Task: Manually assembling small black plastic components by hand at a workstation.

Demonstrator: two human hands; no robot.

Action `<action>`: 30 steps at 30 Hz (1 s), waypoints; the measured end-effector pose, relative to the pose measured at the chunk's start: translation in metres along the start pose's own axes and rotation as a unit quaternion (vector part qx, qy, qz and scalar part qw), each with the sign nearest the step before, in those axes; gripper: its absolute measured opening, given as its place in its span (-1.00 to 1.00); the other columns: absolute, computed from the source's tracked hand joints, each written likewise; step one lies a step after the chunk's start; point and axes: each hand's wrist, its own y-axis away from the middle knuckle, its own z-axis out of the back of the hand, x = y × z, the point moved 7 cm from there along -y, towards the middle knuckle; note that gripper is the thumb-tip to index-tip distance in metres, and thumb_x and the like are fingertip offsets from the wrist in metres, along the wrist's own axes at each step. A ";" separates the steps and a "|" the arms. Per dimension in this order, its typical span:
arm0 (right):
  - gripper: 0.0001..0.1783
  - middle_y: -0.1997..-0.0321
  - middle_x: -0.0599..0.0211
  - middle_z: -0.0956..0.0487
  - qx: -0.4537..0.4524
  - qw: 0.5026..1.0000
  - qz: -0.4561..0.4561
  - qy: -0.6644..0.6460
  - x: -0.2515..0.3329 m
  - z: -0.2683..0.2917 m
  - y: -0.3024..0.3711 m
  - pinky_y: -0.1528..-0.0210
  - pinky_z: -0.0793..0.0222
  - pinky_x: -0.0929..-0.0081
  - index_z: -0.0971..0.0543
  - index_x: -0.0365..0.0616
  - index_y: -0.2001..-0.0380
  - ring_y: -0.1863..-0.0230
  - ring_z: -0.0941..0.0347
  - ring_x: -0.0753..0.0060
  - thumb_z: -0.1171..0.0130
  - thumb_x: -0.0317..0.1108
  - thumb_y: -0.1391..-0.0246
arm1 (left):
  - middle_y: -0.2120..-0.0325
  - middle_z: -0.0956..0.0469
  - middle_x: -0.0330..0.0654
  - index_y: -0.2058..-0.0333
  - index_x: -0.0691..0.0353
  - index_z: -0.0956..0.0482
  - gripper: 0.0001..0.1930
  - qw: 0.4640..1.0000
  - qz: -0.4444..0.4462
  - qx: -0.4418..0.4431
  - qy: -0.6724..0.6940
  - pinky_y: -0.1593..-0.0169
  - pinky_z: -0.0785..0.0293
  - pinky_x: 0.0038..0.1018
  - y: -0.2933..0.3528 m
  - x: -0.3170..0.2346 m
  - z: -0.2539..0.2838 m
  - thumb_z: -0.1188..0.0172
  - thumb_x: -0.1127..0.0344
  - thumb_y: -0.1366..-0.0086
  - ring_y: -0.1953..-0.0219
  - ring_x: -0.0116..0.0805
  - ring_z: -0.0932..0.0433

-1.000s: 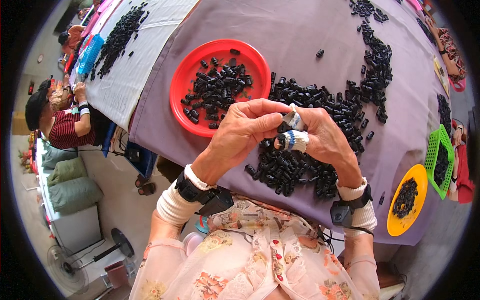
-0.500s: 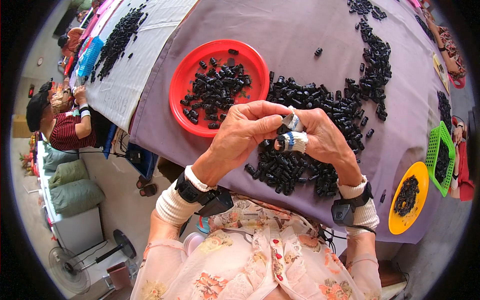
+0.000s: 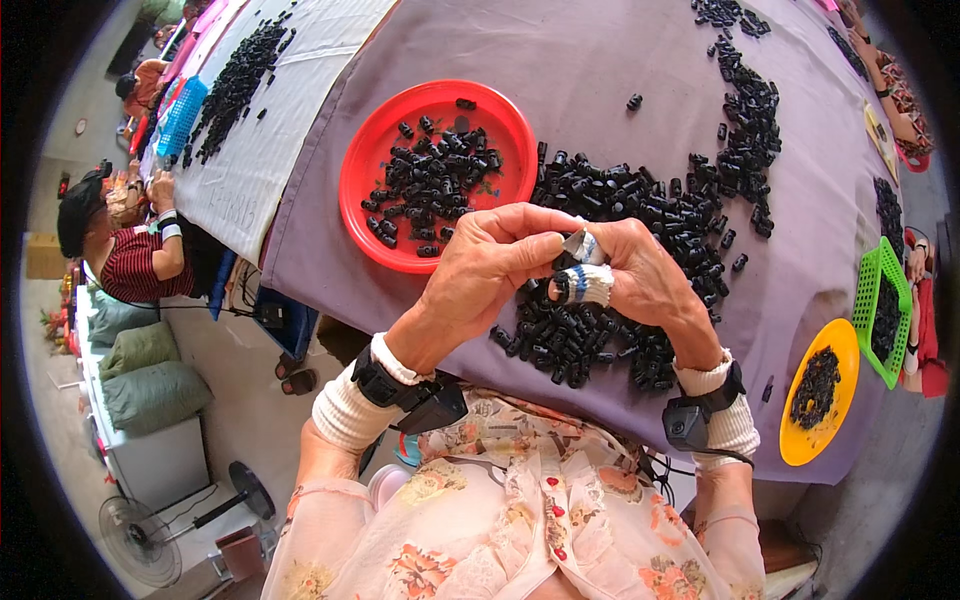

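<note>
My two hands meet above the near edge of a heap of small black cylindrical plastic pieces [image 3: 640,205]. My left hand [image 3: 485,265] is closed in a pinch, thumb and forefinger together, with a small black plastic piece [image 3: 564,261] at the tips, partly hidden. My right hand [image 3: 650,270] is closed too, its fingers curled toward the left thumb. White finger sleeves with blue stripes [image 3: 588,284] cover some of its digits. Between the fingertips shows a small grey blade-like piece [image 3: 576,243], seemingly gripped by the right hand. A red round tray [image 3: 355,215] holding more black pieces lies beyond my left hand.
A yellow plate [image 3: 835,420] with dark bits and a green basket [image 3: 862,318] stand at the right. Purple cloth [image 3: 570,60] covers the table. At a pale-clothed table [image 3: 290,130] on the left sits a person in a striped top [image 3: 145,262]. A fan [image 3: 140,540] stands lower left.
My hands keep almost the same pinch and place. The view has shifted very slightly. The seated person at the left has moved a little.
</note>
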 end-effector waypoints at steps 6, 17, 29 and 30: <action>-0.75 0.77 0.37 -0.28 0.004 1.000 0.004 -0.004 -0.003 -0.002 0.001 0.62 -0.17 0.53 -0.44 -0.31 0.59 0.67 -0.14 0.65 -0.19 -0.31 0.16 | 0.34 -0.55 -0.16 0.22 0.37 -0.51 -0.79 1.000 -0.013 -0.018 0.003 0.25 -0.51 -0.58 0.001 0.001 -0.001 -0.15 0.44 -0.16 0.35 -0.51 -0.52; -0.64 0.77 0.36 -0.26 0.009 0.999 0.018 0.046 0.007 0.000 0.000 0.61 -0.16 0.51 -0.42 -0.29 0.59 0.69 -0.13 0.60 -0.28 -0.20 0.25 | 0.29 -0.53 -0.14 0.20 0.35 -0.48 -0.80 0.999 0.008 0.028 0.033 0.13 -0.48 -0.45 0.002 -0.001 -0.003 -0.11 0.44 -0.18 0.25 -0.41 -0.52; -0.69 0.77 0.40 -0.29 0.014 1.000 -0.020 -0.016 -0.004 -0.004 0.002 0.61 -0.16 0.55 -0.46 -0.31 0.58 0.65 -0.15 0.67 -0.27 -0.25 0.22 | 0.30 -0.54 -0.15 0.21 0.35 -0.49 -0.81 0.999 -0.030 0.009 -0.027 0.17 -0.48 -0.51 0.003 -0.002 -0.002 -0.11 0.48 -0.17 0.27 -0.46 -0.52; -0.69 0.76 0.41 -0.29 0.014 1.000 -0.020 -0.018 -0.004 -0.005 0.002 0.61 -0.16 0.55 -0.46 -0.31 0.59 0.65 -0.15 0.67 -0.27 -0.25 0.21 | 0.30 -0.54 -0.15 0.20 0.35 -0.49 -0.81 0.999 -0.033 0.007 -0.033 0.17 -0.48 -0.53 0.003 -0.002 -0.002 -0.11 0.48 -0.18 0.28 -0.47 -0.52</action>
